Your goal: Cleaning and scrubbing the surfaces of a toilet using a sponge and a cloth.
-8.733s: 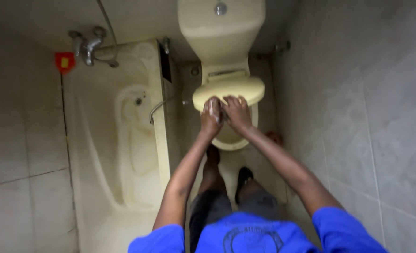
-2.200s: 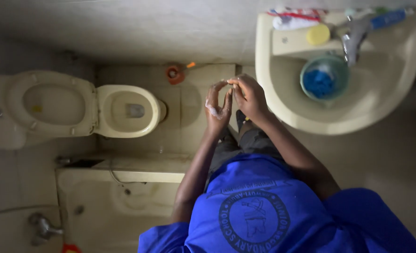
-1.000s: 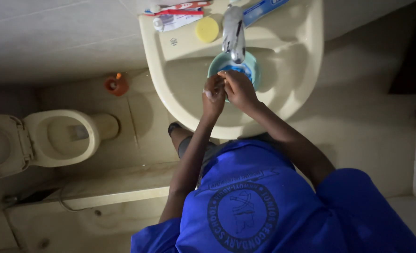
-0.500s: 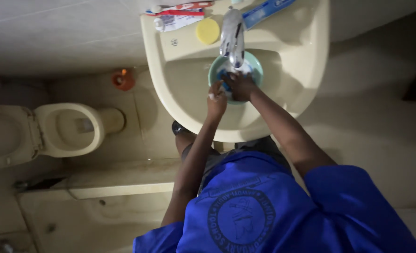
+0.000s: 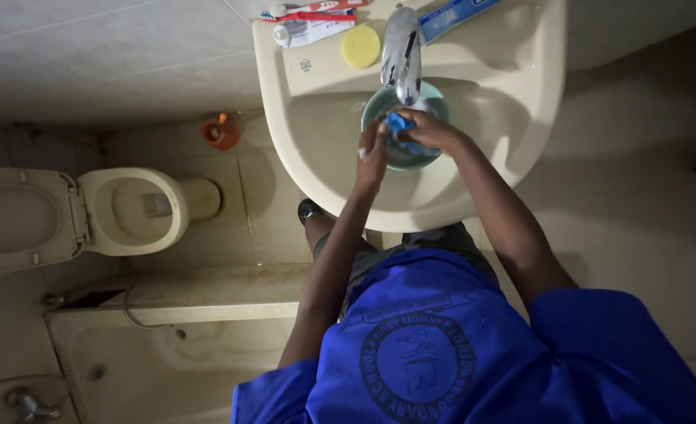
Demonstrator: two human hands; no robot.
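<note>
I stand at a cream washbasin [image 5: 317, 177] with both hands over a teal bowl [image 5: 408, 160] that sits in it under the chrome tap [image 5: 401, 49]. My right hand [image 5: 430, 130] grips a blue cloth [image 5: 398, 123] inside the bowl. My left hand [image 5: 373, 151], with soap foam on it, is held flat with its fingers apart against the bowl's left rim and holds nothing.
On the basin's back ledge lie a round yellow soap [image 5: 360, 47], a toothpaste tube [image 5: 310, 31], a toothbrush [image 5: 309, 9] and a blue tube [image 5: 462, 12]. A cream toilet [image 5: 132, 212] with its lid raised stands left, an orange object [image 5: 221, 132] on the floor, a bathtub [image 5: 167, 345] at lower left.
I turned from the toilet to the washbasin. In the last second both hands moved into the bowl under the tap, and my right hand closed on the blue cloth.
</note>
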